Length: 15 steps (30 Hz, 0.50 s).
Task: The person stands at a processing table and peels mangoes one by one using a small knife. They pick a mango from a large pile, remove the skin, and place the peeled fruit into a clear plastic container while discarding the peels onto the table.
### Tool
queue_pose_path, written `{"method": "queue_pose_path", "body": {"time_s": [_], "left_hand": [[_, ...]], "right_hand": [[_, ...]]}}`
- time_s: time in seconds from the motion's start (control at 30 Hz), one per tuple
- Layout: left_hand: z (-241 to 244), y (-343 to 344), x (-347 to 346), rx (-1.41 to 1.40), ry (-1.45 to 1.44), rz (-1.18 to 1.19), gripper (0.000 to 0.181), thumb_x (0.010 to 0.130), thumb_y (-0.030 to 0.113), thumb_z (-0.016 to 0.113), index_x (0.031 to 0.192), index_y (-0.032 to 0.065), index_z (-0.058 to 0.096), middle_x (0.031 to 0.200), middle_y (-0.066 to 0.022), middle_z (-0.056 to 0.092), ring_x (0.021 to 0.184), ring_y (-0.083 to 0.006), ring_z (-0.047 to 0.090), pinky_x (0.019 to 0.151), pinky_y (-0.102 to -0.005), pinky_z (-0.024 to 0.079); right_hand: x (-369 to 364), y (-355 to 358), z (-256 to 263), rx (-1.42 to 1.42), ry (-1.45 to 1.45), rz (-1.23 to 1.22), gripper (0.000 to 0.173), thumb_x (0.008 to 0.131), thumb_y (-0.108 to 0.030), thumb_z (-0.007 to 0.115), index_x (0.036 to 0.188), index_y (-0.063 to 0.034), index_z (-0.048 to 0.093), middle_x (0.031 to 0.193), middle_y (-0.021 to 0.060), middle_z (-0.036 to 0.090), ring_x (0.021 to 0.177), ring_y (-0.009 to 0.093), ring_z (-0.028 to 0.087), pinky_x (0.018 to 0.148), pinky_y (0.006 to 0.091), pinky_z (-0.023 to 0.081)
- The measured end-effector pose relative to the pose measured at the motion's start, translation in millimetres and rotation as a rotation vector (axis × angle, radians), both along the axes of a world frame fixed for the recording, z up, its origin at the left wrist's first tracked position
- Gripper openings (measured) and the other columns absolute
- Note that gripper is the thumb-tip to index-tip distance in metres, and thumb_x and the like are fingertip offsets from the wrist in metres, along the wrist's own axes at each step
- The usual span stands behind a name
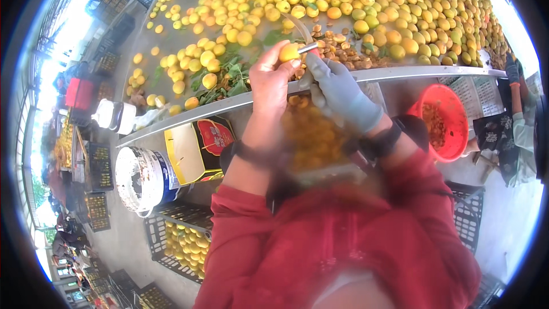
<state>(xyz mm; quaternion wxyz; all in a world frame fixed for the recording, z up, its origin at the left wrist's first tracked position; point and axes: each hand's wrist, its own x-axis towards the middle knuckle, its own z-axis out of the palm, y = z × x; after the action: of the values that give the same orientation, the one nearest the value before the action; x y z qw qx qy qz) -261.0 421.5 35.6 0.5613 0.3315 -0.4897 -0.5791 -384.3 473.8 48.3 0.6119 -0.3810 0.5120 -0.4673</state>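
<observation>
My bare left hand [272, 77] holds a yellow apricot [289, 52] between thumb and fingers, above the near rim of the metal table [206, 113]. In a grey glove, my right hand [339, 90] grips a tool [308, 48] with a shiny metal part and a bit of red handle showing. Its metal end meets the apricot's right side. A curved blade [301, 26] rises just behind; I cannot tell whether it belongs to the same tool. Brown apricot pits [339, 46] lie heaped beyond my right hand. Below my hands, a blurred mass of orange-yellow fruit [315, 133] shows between my forearms.
Many apricots [399, 13] cover the table, with green leaves [231, 75] at the near left. A white bucket [128, 180], an open carton [184, 150] and a fruit-filled black crate [158, 240] stand at left. Right are a red basin [456, 124] and another person [521, 137].
</observation>
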Motion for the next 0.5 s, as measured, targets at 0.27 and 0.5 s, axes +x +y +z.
{"method": "queue_pose_path", "body": {"time_s": [0.27, 0.5], "left_hand": [[-7, -13, 3, 0.174, 0.029, 0.027, 0.027, 0.074, 0.001, 0.062, 0.099, -0.0073, 0.057, 0.078, -0.0084, 0.061, 0.059, -0.0086, 0.051, 0.052, -0.0176, 0.040], [-1, -21, 23, 0.222, 0.376, -0.308, 0.028, 0.079, 0.007, 0.059, 0.104, -0.0050, 0.052, 0.093, -0.0160, 0.059, 0.072, -0.0165, 0.055, 0.056, -0.0221, 0.044]], "right_hand": [[5, -22, -7, -0.356, 1.179, -0.170, 0.039, 0.085, -0.040, 0.044, 0.080, -0.0015, 0.052, 0.069, 0.0192, 0.060, 0.068, 0.035, 0.059, 0.060, 0.0450, 0.046], [-30, -32, -10, -0.484, 1.299, -0.272, 0.038, 0.084, -0.035, 0.047, 0.111, -0.0085, 0.047, 0.071, 0.0200, 0.059, 0.067, 0.034, 0.059, 0.059, 0.0413, 0.047]]}}
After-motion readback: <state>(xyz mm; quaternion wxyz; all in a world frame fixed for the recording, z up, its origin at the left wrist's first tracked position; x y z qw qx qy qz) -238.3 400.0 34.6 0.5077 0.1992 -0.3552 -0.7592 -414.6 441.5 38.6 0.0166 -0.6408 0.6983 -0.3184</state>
